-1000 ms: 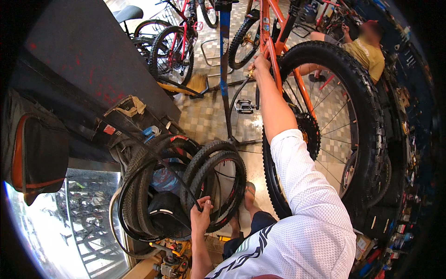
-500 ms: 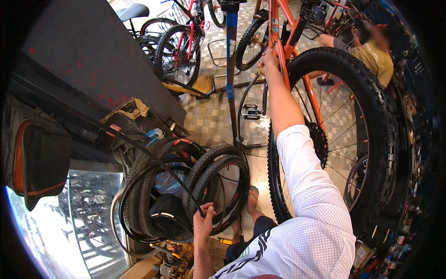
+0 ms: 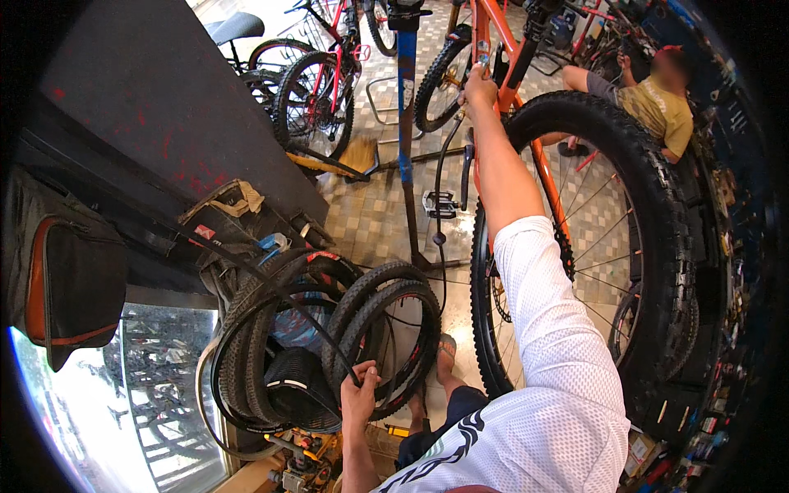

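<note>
My right hand (image 3: 478, 90) reaches forward beside the orange bike frame (image 3: 508, 51), fingers closed round the end of a black hose (image 3: 444, 177). A brass-coloured fitting (image 3: 460, 117) shows just below the fist; whatever tool sits inside the grip is mostly hidden. From there the hose hangs down past a black pedal (image 3: 441, 204). Lower down, my left hand (image 3: 359, 394) pinches a thin black tube (image 3: 306, 308) that runs up and to the left over a heap of tyres (image 3: 246, 345). The bike's big rear tyre (image 3: 657, 189) stands right of my right arm.
A blue stand post (image 3: 406, 99) rises in the middle. Several bikes (image 3: 316, 99) stand at the back left, near a broom (image 3: 358, 156). Another person (image 3: 657, 107) sits low at the far right. A black bag (image 3: 78, 279) hangs at the left.
My right hand has moved slightly up along the orange frame, and the hanging hose has swung right, away from the post. My left hand keeps its place on the tube.
</note>
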Demonstrator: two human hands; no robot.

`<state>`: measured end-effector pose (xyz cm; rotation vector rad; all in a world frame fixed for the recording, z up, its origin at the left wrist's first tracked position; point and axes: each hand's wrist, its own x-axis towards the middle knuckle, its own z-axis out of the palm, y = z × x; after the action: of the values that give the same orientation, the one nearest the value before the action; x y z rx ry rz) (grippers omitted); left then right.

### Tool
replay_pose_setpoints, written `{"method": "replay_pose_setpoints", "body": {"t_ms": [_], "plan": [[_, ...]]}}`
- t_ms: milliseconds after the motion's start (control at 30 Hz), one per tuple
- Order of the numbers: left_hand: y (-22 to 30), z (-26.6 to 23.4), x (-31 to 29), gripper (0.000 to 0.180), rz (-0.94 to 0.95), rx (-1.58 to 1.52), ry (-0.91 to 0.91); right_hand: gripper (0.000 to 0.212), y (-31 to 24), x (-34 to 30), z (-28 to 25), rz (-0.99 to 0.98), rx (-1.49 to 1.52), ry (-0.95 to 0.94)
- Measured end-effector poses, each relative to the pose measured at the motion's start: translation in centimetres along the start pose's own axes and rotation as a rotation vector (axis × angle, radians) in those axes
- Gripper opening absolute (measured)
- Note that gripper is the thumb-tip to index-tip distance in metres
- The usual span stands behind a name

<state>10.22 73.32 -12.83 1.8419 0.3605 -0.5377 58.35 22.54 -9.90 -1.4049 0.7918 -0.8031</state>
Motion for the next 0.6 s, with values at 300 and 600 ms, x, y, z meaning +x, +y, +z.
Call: {"method": "replay_pose_setpoints", "body": {"t_ms": [300,600], "plan": [[0.5,0.1,-0.9,0.030,-0.034,-0.032,0.024,0.048,-4.1,-4.0,-1.3,0.174,0.213,-0.028],[0.3,0.1,-1.1,0.031,0.003,-0.089,0.011,0.048,-4.9,-9.3,-1.7,0.122,0.468,-0.051]]}}
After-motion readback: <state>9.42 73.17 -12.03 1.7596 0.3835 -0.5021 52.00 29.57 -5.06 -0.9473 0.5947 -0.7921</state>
